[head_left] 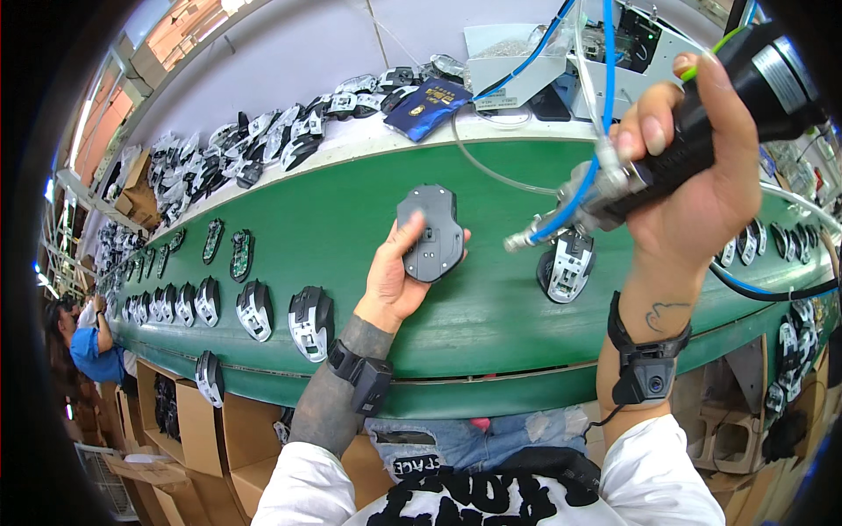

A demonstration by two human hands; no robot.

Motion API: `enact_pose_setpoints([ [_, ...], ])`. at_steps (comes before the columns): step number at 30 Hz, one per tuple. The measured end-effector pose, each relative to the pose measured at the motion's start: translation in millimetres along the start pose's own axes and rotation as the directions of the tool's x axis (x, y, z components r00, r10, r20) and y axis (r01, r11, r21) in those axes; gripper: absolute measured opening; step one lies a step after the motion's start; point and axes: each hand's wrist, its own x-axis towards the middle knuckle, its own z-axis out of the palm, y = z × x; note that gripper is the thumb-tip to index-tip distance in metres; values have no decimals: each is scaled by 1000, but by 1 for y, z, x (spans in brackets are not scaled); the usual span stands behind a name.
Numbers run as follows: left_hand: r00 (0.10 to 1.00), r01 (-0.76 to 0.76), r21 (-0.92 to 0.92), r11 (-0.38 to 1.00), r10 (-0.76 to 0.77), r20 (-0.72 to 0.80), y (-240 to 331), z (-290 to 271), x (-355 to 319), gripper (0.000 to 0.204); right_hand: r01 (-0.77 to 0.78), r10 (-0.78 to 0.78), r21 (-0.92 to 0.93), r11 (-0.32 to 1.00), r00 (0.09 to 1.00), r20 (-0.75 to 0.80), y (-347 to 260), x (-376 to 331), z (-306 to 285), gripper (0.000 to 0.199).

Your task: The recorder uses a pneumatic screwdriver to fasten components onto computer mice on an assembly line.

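My left hand (pixel 393 279) grips a dark grey computer mouse (pixel 441 238) with its underside up, thumb across the face and fingers at the far edge. In my right hand (pixel 710 175) is a black power screwdriver (pixel 772 83), held tilted with the fingers wrapped round its body. Its metal nose (pixel 519 240), fed by blue and clear tubes, points left and stays apart from the mouse. Below the nose, a white-and-black mouse shell (pixel 567 268) lies on the green conveyor belt (pixel 491 307).
Several mouse shells (pixel 255 310) stand in a row at left, with green circuit boards (pixel 241 256) behind. Piled mouse parts (pixel 254 145), a blue booklet (pixel 427 109) and a white screw bin (pixel 517 74) line the back ledge. Cardboard boxes (pixel 197 421) stand below; a co-worker (pixel 92 351) is far left.
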Motion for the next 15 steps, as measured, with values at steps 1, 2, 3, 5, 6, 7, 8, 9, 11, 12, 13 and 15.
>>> enact_pose_setpoints([
  [1, 999, -54, 188, 981, 52, 17, 1, -7, -2, 43, 13, -13, -50, 999, 1000, 2, 2, 0, 3, 28],
  [2, 994, -109, 369, 923, 102, 38, 3, -14, -4, 46, 11, -10, -39, 999, 1000, 12, 4, -1, 5, 28],
  [3, 961, -238, 576, 782, 276, 23, -1, -16, -3, 53, 89, -88, -60, 994, 996, 13, 8, -4, 6, 29],
  [5, 770, -452, 885, -113, 452, 451, 8, -12, -10, 60, 126, -125, -17, 992, 992, 28, 6, -3, 1, 32],
  [6, 693, -435, 799, -415, 412, 591, 6, -9, -11, 63, 53, -55, 42, 998, 997, 54, -1, -2, -4, 33],
  [7, 774, -389, 826, -407, 342, 533, -2, -4, -11, 66, 25, -35, 102, 994, 995, 91, -4, 0, -15, 33],
  [8, 836, -366, 844, -392, 259, 483, -10, 2, -10, 70, 102, -109, 59, 993, 988, 110, -11, 0, -19, 36],
  [9, 858, -291, 823, -488, 247, 450, -8, -8, -26, 73, 37, -47, 103, 994, 994, 99, -3, -3, -17, 34],
  [11, 869, -268, 817, -511, 238, 433, -1, -10, -41, 80, -8, -2, 108, 994, 995, 96, -1, -1, -13, 34],
  [12, 835, -226, 807, -546, 317, 449, 15, -12, -55, 75, -9, 1, 82, 997, 996, 94, 0, -2, -13, 33],
  [13, 749, -162, 771, -615, 432, 502, 28, -26, -68, 70, -8, 4, 52, 999, 996, 88, 0, -2, -12, 33],
  [15, 731, 192, 709, -679, 581, 359, 47, -56, -100, 66, -49, 42, 61, 997, 994, 96, 1, -4, -6, 30],
])
